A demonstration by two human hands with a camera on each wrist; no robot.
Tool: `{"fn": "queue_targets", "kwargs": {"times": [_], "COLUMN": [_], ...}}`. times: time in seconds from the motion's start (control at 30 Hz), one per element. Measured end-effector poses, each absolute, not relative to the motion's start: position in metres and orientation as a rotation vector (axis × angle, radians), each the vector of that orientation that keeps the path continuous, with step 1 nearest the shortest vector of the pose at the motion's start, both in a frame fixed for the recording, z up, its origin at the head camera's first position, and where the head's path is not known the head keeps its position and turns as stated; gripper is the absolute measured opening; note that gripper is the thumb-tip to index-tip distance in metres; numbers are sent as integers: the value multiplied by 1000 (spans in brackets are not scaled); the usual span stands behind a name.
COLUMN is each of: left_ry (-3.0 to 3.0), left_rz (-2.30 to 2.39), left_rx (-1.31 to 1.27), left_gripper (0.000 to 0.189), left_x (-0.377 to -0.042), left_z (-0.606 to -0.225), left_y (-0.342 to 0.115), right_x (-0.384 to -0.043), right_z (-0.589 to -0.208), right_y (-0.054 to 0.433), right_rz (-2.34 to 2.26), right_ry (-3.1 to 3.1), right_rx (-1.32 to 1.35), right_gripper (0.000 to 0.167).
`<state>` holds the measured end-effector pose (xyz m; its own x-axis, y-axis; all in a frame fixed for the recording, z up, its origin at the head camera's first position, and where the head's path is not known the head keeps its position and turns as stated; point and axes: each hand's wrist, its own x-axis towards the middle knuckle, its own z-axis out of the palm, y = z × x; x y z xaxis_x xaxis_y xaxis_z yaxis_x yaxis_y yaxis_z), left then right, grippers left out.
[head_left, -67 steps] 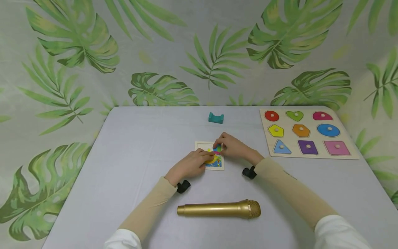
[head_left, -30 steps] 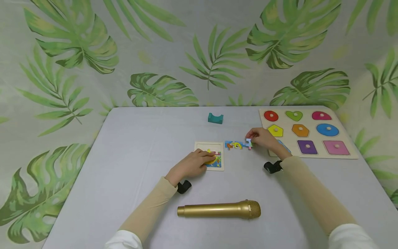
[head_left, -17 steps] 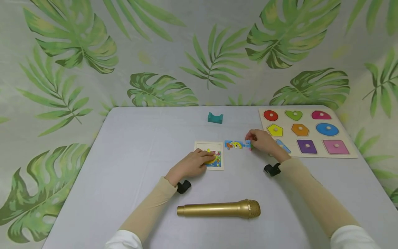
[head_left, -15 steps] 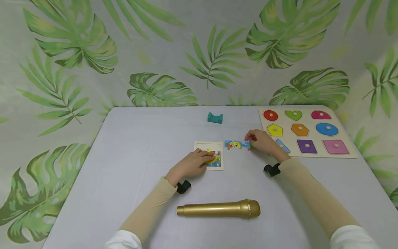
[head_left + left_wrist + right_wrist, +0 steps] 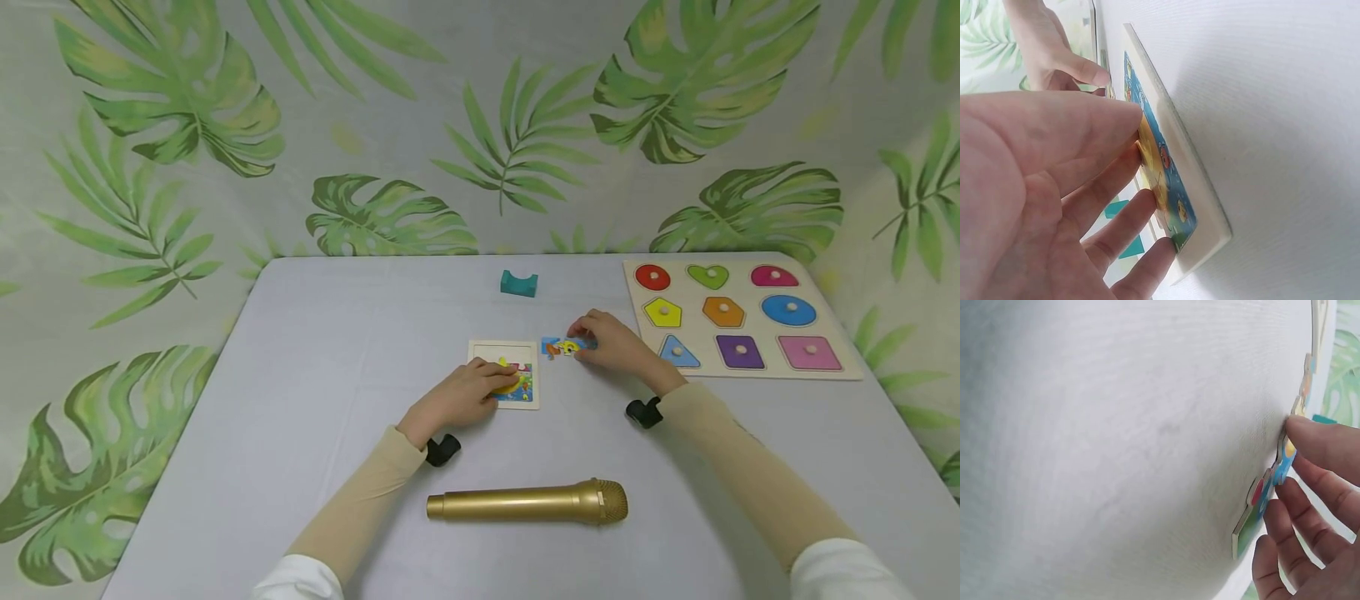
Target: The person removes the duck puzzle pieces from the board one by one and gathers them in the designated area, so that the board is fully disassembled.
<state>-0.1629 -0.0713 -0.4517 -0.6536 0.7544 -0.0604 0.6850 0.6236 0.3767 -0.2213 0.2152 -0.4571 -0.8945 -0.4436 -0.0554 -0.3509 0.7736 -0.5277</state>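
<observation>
My left hand (image 5: 459, 396) rests on the small wooden picture puzzle (image 5: 537, 392), fingers extended over its yellow and blue picture. In the left wrist view the fingertips (image 5: 1163, 247) touch the picture's surface. The board's upper strip is bare wood. To its right, a row of loose jigsaw pieces (image 5: 553, 346) lies on the cloth. My right hand (image 5: 615, 343) pinches a blue-and-yellow jigsaw piece (image 5: 1284, 464) of that row between thumb and fingers. Beyond it, a green jigsaw piece with a pink spot (image 5: 1249, 530) shows in the right wrist view; the hand hides it in the head view.
A gold microphone (image 5: 517, 504) lies across the table's front. At the back stands a teal notched block (image 5: 519, 284). A wooden peg board with colourful shapes (image 5: 701, 340) sits at the back right, close behind my right wrist. Leaf-print cloth hangs behind the table.
My right hand took the green jigsaw piece from the board, carried it right and laid it at the row's end. It then shifted left to the neighbouring piece. My left hand stayed.
</observation>
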Motion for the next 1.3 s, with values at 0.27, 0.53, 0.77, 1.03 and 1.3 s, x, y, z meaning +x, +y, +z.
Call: {"fn": "queue_targets", "kwargs": {"times": [0.27, 0.53, 0.77, 1.03, 1.3], "left_ry": [2624, 2562, 2555, 2549, 2542], "left_rz": [493, 567, 590, 607, 608], "left_rx": [1181, 1115, 1183, 1213, 1134], "left_gripper": [43, 38, 39, 42, 43], "left_x": [-163, -162, -161, -159, -159], "left_z": [-453, -456, -459, -461, -460], "left_y": [-73, -81, -84, -84, -80], "right_x": [-222, -219, -212, -204, -202], "right_z": [-456, -452, -446, -446, -448], "right_y": [215, 206, 170, 147, 142], "right_rz": [-747, -966, -1043, -909, -923], "right_ry": [2796, 2732, 2544, 2511, 2529], "right_rx": [-649, -713, -849, -884, -832], "right_gripper": [26, 28, 27, 25, 25]}}
